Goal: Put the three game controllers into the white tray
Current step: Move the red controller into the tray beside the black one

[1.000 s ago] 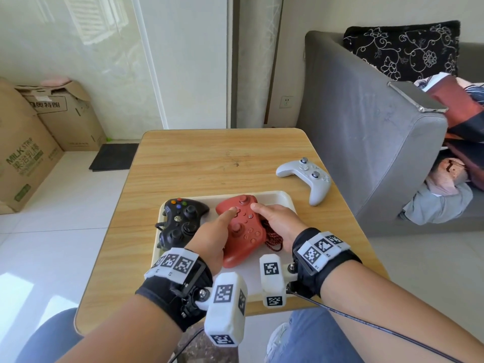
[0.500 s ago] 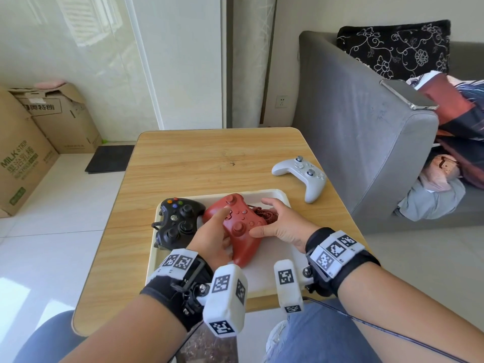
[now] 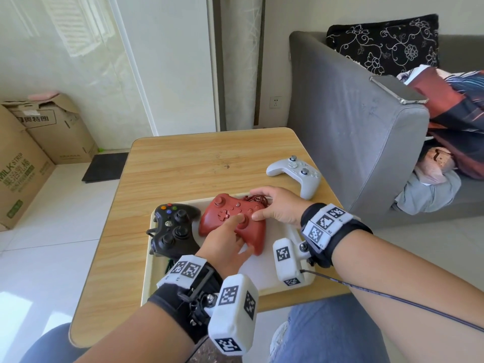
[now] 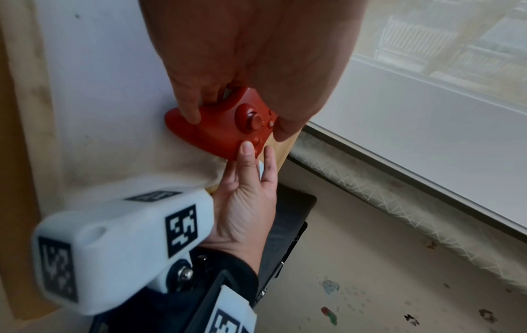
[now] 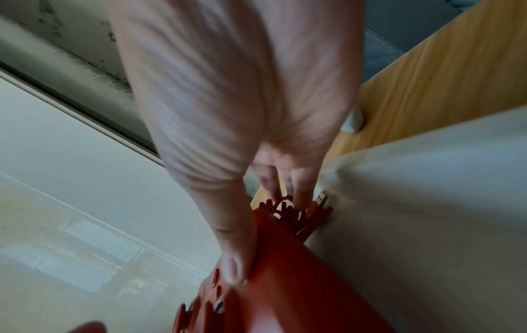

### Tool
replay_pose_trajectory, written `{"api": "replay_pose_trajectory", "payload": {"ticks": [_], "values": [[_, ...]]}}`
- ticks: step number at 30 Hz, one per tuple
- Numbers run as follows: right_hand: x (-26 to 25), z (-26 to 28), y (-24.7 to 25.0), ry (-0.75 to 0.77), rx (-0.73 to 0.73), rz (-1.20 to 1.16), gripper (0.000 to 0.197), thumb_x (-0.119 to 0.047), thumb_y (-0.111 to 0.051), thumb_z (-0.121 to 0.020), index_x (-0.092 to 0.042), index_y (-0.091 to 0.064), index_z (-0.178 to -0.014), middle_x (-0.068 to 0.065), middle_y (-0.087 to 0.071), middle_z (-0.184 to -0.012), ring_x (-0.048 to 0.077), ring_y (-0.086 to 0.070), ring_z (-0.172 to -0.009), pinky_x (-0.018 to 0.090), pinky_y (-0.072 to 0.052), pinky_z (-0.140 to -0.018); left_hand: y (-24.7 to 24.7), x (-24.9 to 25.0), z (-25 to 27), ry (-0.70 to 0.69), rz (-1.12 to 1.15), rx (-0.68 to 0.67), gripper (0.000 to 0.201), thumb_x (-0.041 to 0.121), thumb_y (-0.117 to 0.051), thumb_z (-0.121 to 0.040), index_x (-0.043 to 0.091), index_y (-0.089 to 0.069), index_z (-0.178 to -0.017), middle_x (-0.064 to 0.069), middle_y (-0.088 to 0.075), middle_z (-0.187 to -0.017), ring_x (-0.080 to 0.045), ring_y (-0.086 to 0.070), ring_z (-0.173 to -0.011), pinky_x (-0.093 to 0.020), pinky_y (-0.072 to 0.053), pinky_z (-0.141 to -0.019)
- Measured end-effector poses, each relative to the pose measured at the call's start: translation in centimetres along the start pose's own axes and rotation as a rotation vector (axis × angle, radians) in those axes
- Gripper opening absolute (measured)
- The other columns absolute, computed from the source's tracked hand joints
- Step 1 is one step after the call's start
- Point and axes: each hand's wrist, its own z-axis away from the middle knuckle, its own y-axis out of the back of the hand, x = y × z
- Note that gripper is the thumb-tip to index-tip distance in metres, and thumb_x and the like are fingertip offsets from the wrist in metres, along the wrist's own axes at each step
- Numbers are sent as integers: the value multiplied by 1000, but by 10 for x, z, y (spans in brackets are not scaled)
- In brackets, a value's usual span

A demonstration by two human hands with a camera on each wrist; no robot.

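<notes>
1. The light wooden table (image 3: pixel 183 163) sits in front of the person, with the shallow white plastic tray (image 3: pixel 150 273) on its near edge.
2. In the tray, the black wired game controller (image 3: pixel 172 227) is on the left and the red wired game controller (image 3: pixel 230 213) is right beside it, pretty much mid-tray.
3. The left hand (image 3: pixel 225 247) is on the red one's near side, the right hand (image 3: pixel 280 205) on its far right side.
4. The pale grey game controller (image 3: pixel 298 174) is out on the table, behind and right of the tray.
5. The grey fabric sofa (image 3: pixel 353 132) is right of the table, and the brown cardboard boxes (image 3: pixel 34 142) are on the floor off to the left.
</notes>
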Motion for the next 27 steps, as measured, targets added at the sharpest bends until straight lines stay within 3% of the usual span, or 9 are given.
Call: {"api": "replay_pose_trajectory", "payload": {"ticks": [3, 6, 8, 12, 15, 18, 23, 27], "values": [[2, -6, 5, -11, 19, 13, 64, -12, -80, -72, -20, -56, -130, 0, -52, -134, 14, -47, -124, 30, -39, -104, -6, 3, 1, 38, -22, -9, 33, 26, -62, -90, 4, -56, -114, -11, -57, -111, -20, -58, -102, -42, -47, -97], [5, -8, 7, -37, 55, 20, 56, -10, -77, -75, -20, -59, -127, 8, -55, -135, 19, -52, -123, 36, -41, -108, -13, 2, 1, 76, -65, -38, 76, 40, -54, -93, -2, -28, -150, -17, -40, -148, -24, -44, -134, -45, -40, -107], [5, -7, 7, -14, 45, 14, 53, -5, -71, -81, -16, -56, -131, 8, -54, -137, 19, -51, -126, 32, -39, -108, -17, 1, 1, 89, -18, -52, 88, 48, -51, -94, -6, -15, -153, -19, -30, -157, -26, -37, -141, -45, -35, -112], [7, 0, 4, 2, 45, -96, 70, -10, -72, -80, -21, -41, -142, 8, -47, -142, 18, -45, -131, 30, -36, -110, -22, 2, 1, 86, 45, -61, 92, 54, -48, -93, -5, -13, -154, -18, -28, -159, -25, -37, -142, -43, -33, -113], [17, 6, 3, -43, 35, -104, 89, -20, -80, -73, -23, -31, -146, 1, -48, -135, 16, -48, -126, 29, -37, -105, -20, 1, 2, 74, 74, -81, 93, 54, -48, -93, -5, -11, -154, -18, -25, -160, -26, -33, -144, -42, -30, -115], [26, 9, -2, -98, -17, -56, 100, -26, -83, -66, -23, -25, -148, -4, -52, -134, 17, -54, -121, 35, -42, -106, -21, 0, 2, 52, 156, -90, 94, 53, -50, -92, -7, -12, -153, -20, -29, -158, -29, -37, -142, -42, -29, -116], [27, 14, -11, -107, 47, 78, 63, -25, -71, -79, -17, -45, -136, 4, -62, -127, 18, -58, -114, 31, -46, -99, -22, -3, -3, 33, 159, -77, 92, 54, -50, -92, -5, -14, -154, -18, -31, -158, -27, -40, -140, -43, -26, -117], [23, 17, -14, -80, 73, 47, 57, -23, -66, -84, -20, -43, -137, 3, -60, -130, 19, -57, -117, 34, -45, -102, -18, 0, -12, 51, 72, -100, 89, 56, -46, -93, -3, -18, -153, -14, -35, -156, -23, -43, -138, -42, -28, -115]]}}
